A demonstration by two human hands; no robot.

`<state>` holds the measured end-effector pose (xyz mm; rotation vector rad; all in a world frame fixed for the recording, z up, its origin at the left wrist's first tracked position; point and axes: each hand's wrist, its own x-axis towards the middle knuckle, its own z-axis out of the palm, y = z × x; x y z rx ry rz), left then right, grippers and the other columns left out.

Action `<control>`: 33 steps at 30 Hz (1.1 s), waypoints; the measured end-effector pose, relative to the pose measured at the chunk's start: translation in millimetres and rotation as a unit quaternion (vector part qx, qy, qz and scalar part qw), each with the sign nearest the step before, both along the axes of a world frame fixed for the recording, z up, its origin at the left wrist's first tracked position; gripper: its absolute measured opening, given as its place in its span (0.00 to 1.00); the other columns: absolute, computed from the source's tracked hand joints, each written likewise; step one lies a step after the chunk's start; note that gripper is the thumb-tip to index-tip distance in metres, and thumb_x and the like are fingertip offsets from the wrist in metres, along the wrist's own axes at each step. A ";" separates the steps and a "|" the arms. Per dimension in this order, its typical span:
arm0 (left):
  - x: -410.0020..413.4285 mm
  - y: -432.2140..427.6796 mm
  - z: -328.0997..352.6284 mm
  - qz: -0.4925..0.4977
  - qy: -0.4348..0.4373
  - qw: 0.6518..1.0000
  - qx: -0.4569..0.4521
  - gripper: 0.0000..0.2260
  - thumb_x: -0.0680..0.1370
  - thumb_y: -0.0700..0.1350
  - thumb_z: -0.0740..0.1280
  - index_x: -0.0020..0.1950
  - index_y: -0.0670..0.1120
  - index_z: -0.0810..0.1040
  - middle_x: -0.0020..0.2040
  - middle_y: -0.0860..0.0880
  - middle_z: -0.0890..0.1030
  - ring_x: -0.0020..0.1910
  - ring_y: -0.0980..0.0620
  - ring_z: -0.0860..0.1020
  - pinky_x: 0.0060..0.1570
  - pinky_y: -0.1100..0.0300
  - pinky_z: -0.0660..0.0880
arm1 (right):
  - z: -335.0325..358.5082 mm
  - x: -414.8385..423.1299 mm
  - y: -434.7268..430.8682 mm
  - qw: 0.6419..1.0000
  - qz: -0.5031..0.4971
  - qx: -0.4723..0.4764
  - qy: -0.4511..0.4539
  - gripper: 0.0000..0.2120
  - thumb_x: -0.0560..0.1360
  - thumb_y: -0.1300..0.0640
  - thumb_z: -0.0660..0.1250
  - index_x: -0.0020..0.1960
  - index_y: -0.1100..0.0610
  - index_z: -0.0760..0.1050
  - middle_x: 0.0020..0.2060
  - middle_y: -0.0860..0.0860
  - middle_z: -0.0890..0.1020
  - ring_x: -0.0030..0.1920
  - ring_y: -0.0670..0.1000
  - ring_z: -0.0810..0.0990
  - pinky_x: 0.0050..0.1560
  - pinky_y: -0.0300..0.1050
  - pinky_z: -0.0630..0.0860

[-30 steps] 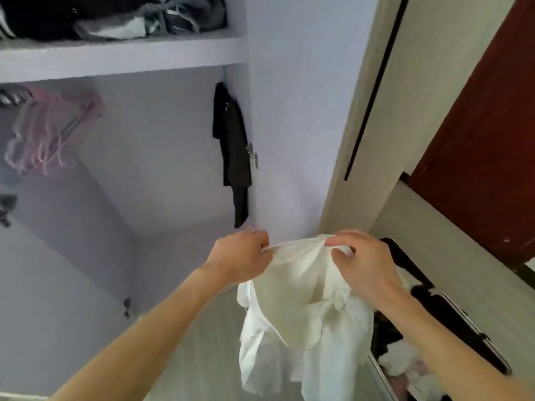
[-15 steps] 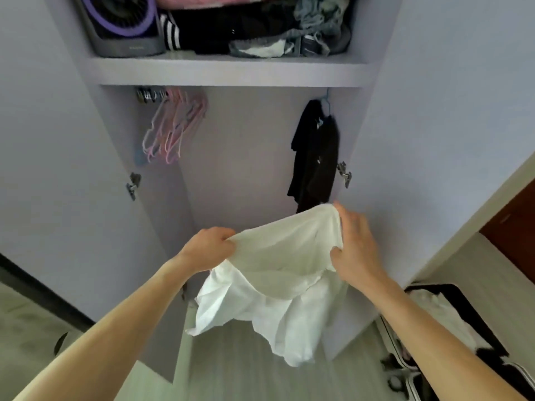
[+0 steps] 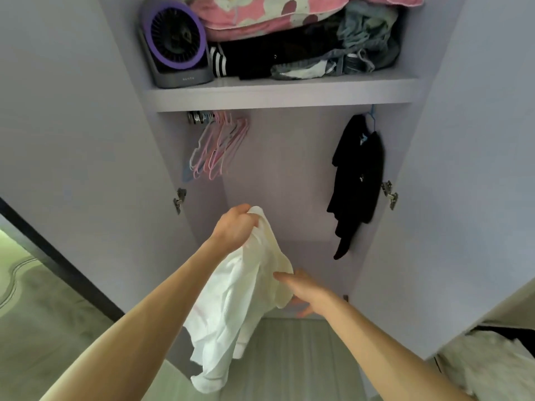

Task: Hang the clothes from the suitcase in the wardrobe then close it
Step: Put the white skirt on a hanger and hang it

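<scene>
A white garment hangs from my left hand, which grips its top edge in front of the open wardrobe. My right hand is lower and to the right, fingers spread and relaxed, touching the cloth's right side without holding it. A bunch of empty pink hangers hangs at the rail's left end. A black garment hangs on a blue hanger at the right. The open suitcase with pale clothes shows at the bottom right, mostly hidden by the door.
Both wardrobe doors stand open, the left door and the right door. The upper shelf holds a purple fan and folded clothes. Grey wood floor lies below; a pale bed cover sits at the left.
My right hand has let go of the white garment and dropped lower. My left hand has lifted the garment higher toward the hangers. The view has tilted up into the wardrobe.
</scene>
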<state>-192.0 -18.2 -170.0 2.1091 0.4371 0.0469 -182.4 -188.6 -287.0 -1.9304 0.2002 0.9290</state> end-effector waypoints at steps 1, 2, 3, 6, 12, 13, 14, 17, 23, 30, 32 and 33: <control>1.1 -1.7 4.0 0.007 -0.008 1.000 -0.005 0.03 0.70 0.42 0.63 0.36 0.47 0.71 0.36 0.48 0.75 0.38 0.45 0.72 0.40 0.53 0.70 | -3.8 3.6 6.1 1.000 -0.017 0.011 0.020 0.33 0.74 0.40 0.69 0.73 0.54 0.63 0.63 0.52 0.74 0.57 0.56 0.78 0.51 0.60 0.80; 2.0 -2.6 7.5 0.016 -0.017 1.000 -0.013 0.03 0.69 0.43 0.63 0.37 0.46 0.70 0.36 0.48 0.74 0.38 0.45 0.71 0.40 0.53 0.69 | -6.6 7.0 11.4 0.998 -0.034 0.023 0.041 0.31 0.74 0.42 0.70 0.71 0.54 0.65 0.60 0.53 0.74 0.55 0.57 0.79 0.47 0.59 0.80; 2.0 -3.1 10.7 0.023 -0.028 0.999 -0.028 0.04 0.67 0.45 0.63 0.38 0.46 0.69 0.37 0.48 0.72 0.38 0.46 0.70 0.40 0.52 0.68 | -8.1 9.1 15.2 0.995 -0.054 0.041 0.069 0.29 0.74 0.43 0.70 0.70 0.54 0.66 0.58 0.54 0.74 0.53 0.58 0.80 0.44 0.58 0.80; 0.3 3.4 13.5 0.039 -0.047 0.997 -0.039 0.11 0.72 0.51 0.65 0.42 0.44 0.72 0.40 0.48 0.74 0.39 0.46 0.72 0.42 0.52 0.70 | -16.8 16.4 26.5 0.963 -0.154 0.163 0.150 0.19 0.77 0.50 0.68 0.63 0.58 0.69 0.51 0.59 0.76 0.41 0.58 0.82 0.41 0.54 0.82; -16.0 49.0 5.7 0.098 -0.003 0.986 0.138 0.20 0.80 0.58 0.62 0.48 0.40 0.79 0.44 0.41 0.82 0.45 0.42 0.81 0.51 0.45 0.79 | -10.6 57.7 16.1 0.944 -0.254 0.208 0.019 0.06 0.82 0.63 0.58 0.57 0.62 0.72 0.45 0.58 0.79 0.36 0.53 0.81 0.29 0.44 0.81; -18.1 55.2 4.9 0.113 0.000 0.984 0.134 0.22 0.80 0.58 0.61 0.48 0.39 0.79 0.44 0.40 0.82 0.45 0.41 0.81 0.52 0.44 0.79 | -4.9 65.7 10.7 0.935 -0.274 0.224 0.023 0.07 0.82 0.64 0.58 0.57 0.62 0.73 0.46 0.59 0.79 0.37 0.53 0.81 0.29 0.45 0.82; -19.3 58.9 4.5 0.127 0.003 0.983 0.130 0.22 0.80 0.58 0.60 0.47 0.39 0.79 0.43 0.40 0.83 0.44 0.40 0.81 0.52 0.45 0.79 | 0.1 73.2 6.3 0.924 -0.296 0.240 0.028 0.07 0.82 0.64 0.59 0.56 0.62 0.74 0.47 0.59 0.79 0.38 0.54 0.81 0.32 0.47 0.83; -19.7 59.4 5.9 0.134 0.027 0.980 0.144 0.21 0.82 0.56 0.56 0.42 0.43 0.79 0.33 0.44 0.82 0.39 0.43 0.81 0.49 0.49 0.79 | 18.8 90.8 0.2 0.906 -0.332 0.262 0.026 0.02 0.80 0.64 0.63 0.51 0.62 0.75 0.43 0.58 0.77 0.38 0.53 0.79 0.42 0.50 0.83; -12.6 63.5 -2.2 0.125 0.042 0.976 0.171 0.16 0.81 0.51 0.51 0.52 0.45 0.76 0.35 0.44 0.83 0.41 0.42 0.81 0.49 0.46 0.79 | 53.8 110.5 -2.5 0.932 -0.279 0.190 -0.135 0.09 0.72 0.72 0.64 0.41 0.60 0.73 0.38 0.55 0.75 0.39 0.52 0.75 0.37 0.45 0.77; -16.9 71.9 -9.0 0.069 0.111 0.988 0.085 0.12 0.79 0.41 0.54 0.56 0.47 0.75 0.36 0.43 0.85 0.40 0.43 0.85 0.35 0.56 0.81 | 98.6 114.7 -17.2 0.906 -0.255 0.143 -0.307 0.09 0.75 0.62 0.62 0.41 0.53 0.79 0.36 0.48 0.77 0.36 0.47 0.75 0.37 0.42 0.77; -18.7 70.6 -11.6 0.055 0.150 0.982 0.101 0.05 0.79 0.44 0.60 0.52 0.48 0.74 0.36 0.45 0.85 0.39 0.47 0.86 0.35 0.56 0.82 | 110.1 111.5 -20.5 0.901 -0.230 0.139 -0.341 0.08 0.76 0.61 0.63 0.41 0.52 0.79 0.37 0.48 0.79 0.38 0.47 0.77 0.37 0.42 0.79; -20.2 70.3 -13.3 0.044 0.170 0.977 0.117 0.02 0.78 0.46 0.63 0.49 0.49 0.73 0.35 0.48 0.85 0.36 0.51 0.85 0.34 0.57 0.81 | 115.1 110.4 -21.9 0.900 -0.216 0.135 -0.354 0.08 0.76 0.60 0.64 0.42 0.52 0.79 0.37 0.47 0.79 0.38 0.46 0.78 0.39 0.43 0.80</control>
